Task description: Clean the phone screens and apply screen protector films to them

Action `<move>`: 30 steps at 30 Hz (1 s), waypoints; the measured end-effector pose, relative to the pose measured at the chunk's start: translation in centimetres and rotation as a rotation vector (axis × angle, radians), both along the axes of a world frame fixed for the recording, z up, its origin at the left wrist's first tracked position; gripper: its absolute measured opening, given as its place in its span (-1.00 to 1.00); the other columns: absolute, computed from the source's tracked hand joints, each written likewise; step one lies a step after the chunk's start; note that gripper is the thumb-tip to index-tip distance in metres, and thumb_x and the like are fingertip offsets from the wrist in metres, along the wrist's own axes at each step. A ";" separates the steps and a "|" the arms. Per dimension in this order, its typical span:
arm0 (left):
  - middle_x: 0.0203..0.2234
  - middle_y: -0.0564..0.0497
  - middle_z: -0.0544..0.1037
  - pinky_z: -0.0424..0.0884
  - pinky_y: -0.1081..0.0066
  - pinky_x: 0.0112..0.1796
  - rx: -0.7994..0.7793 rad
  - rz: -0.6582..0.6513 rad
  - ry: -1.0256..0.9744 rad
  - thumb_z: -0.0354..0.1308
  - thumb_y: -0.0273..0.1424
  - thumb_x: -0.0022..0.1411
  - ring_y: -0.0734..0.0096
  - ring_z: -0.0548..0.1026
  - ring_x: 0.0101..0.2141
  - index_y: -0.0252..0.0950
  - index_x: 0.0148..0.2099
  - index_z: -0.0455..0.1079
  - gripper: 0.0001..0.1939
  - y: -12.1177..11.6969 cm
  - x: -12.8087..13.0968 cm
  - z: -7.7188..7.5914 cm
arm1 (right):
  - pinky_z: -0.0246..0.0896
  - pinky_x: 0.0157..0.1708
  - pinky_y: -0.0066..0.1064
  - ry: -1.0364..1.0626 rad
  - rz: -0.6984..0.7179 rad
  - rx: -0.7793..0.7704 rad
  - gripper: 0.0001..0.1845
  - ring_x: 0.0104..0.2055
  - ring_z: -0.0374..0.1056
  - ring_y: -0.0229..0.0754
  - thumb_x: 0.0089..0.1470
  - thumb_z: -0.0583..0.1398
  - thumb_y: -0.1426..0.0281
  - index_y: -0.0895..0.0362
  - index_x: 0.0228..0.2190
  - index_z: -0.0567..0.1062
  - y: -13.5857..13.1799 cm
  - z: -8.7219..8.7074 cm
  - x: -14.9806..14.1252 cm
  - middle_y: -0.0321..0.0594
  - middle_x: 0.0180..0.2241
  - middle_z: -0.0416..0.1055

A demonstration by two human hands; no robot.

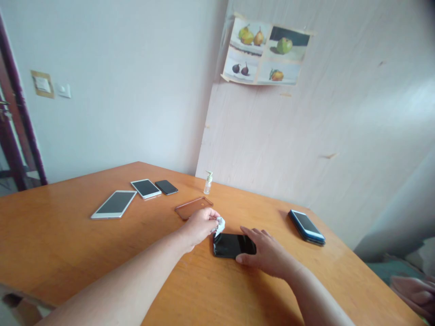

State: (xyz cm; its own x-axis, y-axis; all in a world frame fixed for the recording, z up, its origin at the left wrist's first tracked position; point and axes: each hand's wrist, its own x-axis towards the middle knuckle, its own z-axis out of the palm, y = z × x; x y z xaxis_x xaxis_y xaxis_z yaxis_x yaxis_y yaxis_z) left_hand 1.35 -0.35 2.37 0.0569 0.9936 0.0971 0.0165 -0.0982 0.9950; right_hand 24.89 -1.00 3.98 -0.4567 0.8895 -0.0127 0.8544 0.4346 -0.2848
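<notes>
A crumpled white tissue (220, 225) is pinched between the thumb and fingers of my left hand (200, 225). It hangs at the upper left corner of a black smartphone (228, 246) that lies flat, dark screen up, on the wooden table. My right hand (267, 251) grips the phone's right end, thumb on the near edge and fingers at the far edge; the palm hides that end. Just beyond my left hand lies a clear phone case (190, 208), partly covered by the hand. A small clear pump bottle (207, 184) stands upright behind the case.
On the left of the table (102, 262) lie a white tablet (115, 203), a smaller white device (146, 188) and a dark phone (166, 187). At the right edge sit stacked phones (307, 226). Fruit pictures (267, 52) hang on the wall behind.
</notes>
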 end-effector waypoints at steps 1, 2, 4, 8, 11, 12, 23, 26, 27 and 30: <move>-0.50 0.03 0.52 0.23 0.49 -0.47 -0.013 0.003 -0.007 0.18 -0.42 0.02 0.50 0.40 -0.53 -0.34 -0.24 0.38 -0.80 -0.2 0.0 0.3 | 0.05 0.07 -0.10 -0.016 -0.021 0.039 -0.03 0.11 0.20 0.16 -0.11 0.24 -0.12 0.04 0.25 0.21 -0.1 -0.2 -0.4 -0.01 0.09 0.35; -0.48 0.02 0.53 0.23 0.49 -0.46 -0.028 0.003 -0.007 0.17 -0.42 0.03 0.49 0.41 -0.51 -0.34 -0.23 0.38 -0.79 -0.4 0.0 0.5 | 0.04 0.06 -0.07 -0.027 -0.040 0.072 -0.05 0.10 0.21 0.18 -0.10 0.23 -0.13 0.03 0.24 0.22 -0.2 -0.5 -0.7 -0.01 0.07 0.37; -0.45 0.01 0.54 0.24 0.48 -0.45 -0.052 -0.005 -0.004 0.15 -0.41 0.05 0.46 0.45 -0.47 -0.33 -0.20 0.37 -0.78 -0.7 0.0 0.9 | 0.04 0.04 -0.04 -0.014 -0.069 0.130 -0.09 0.08 0.23 0.19 -0.08 0.21 -0.14 0.02 0.22 0.26 -0.3 -0.8 -1.3 -0.01 0.04 0.39; -0.42 0.00 0.54 0.26 0.47 -0.42 -0.048 -0.062 -0.022 0.14 -0.36 0.10 0.44 0.46 -0.42 -0.32 -0.17 0.35 -0.77 -1.2 0.3 1.2 | 0.13 0.00 -0.18 0.223 -0.082 0.230 -0.26 0.04 0.29 0.07 0.03 0.17 -0.08 0.06 0.14 0.37 -0.2 -1.2 -2.0 -0.04 -0.04 0.44; -0.44 0.04 0.51 0.26 0.47 -0.43 -0.019 -0.117 -0.044 0.12 -0.37 0.11 0.49 0.41 -0.47 -0.32 -0.16 0.33 -0.77 -1.4 0.7 1.2 | 0.23 -0.14 -0.31 0.475 -0.040 0.166 -0.37 -0.14 0.39 -0.08 0.10 0.16 0.00 0.09 0.10 0.38 -0.6 -1.0 -2.7 -0.14 -0.20 0.51; -0.45 0.05 0.50 0.26 0.47 -0.44 -0.010 -0.137 -0.053 0.12 -0.37 0.12 0.51 0.39 -0.49 -0.32 -0.16 0.33 -0.78 -1.5 0.9 1.1 | 0.24 -0.20 -0.35 0.536 -0.017 0.121 -0.43 -0.21 0.40 -0.12 0.11 0.16 0.03 0.09 0.06 0.42 -0.8 -0.9 -2.9 -0.18 -0.25 0.52; -0.49 0.06 0.46 0.23 0.46 -0.41 -0.035 -0.288 -0.108 0.18 0.03 0.14 0.47 0.40 -0.46 -0.33 -0.16 0.37 -0.51 -2.5 1.2 1.5 | 0.16 -0.45 -0.47 0.841 -0.072 -0.181 -0.75 -0.47 0.28 -0.27 0.04 0.21 0.21 0.15 -0.38 0.48 -1.1 -1.2 -4.0 -0.32 -0.51 0.43; -0.53 0.10 0.43 0.19 0.48 -0.43 -0.003 -0.275 -0.056 0.28 -0.13 0.10 0.50 0.34 -0.49 -0.32 -0.24 0.37 -0.63 -2.7 1.3 1.6 | 0.17 -0.44 -0.46 0.893 -0.049 -0.224 -0.76 -0.48 0.28 -0.28 0.04 0.21 0.21 0.15 -0.39 0.45 -1.3 -1.1 -4.0 -0.31 -0.51 0.43; -0.55 0.12 0.41 0.17 0.48 -0.43 0.001 -0.257 -0.046 0.28 -0.15 0.10 0.51 0.32 -0.50 -0.32 -0.27 0.37 -0.66 -2.7 1.4 1.6 | 0.18 -0.44 -0.46 0.907 -0.043 -0.241 -0.76 -0.48 0.28 -0.28 0.04 0.21 0.21 0.15 -0.39 0.44 -1.3 -1.0 -4.1 -0.30 -0.51 0.43; -0.57 0.13 0.38 0.16 0.48 -0.44 0.005 -0.199 -0.062 0.20 -0.07 0.16 0.51 0.30 -0.51 -0.32 -0.33 0.36 -0.63 -2.5 1.4 1.5 | 0.18 -0.45 -0.45 0.941 -0.043 -0.278 -0.75 -0.48 0.30 -0.27 0.02 0.21 0.20 0.14 -0.40 0.42 -1.3 -1.1 -4.0 -0.31 -0.52 0.43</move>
State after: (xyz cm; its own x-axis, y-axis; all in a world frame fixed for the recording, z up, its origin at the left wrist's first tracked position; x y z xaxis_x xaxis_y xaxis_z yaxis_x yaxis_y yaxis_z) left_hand 2.75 -2.81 3.89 0.2456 0.9629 0.1116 -0.0647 -0.0986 0.9930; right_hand 20.86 -2.26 2.89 -0.3548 0.9261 0.1284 0.2394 0.2228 -0.9450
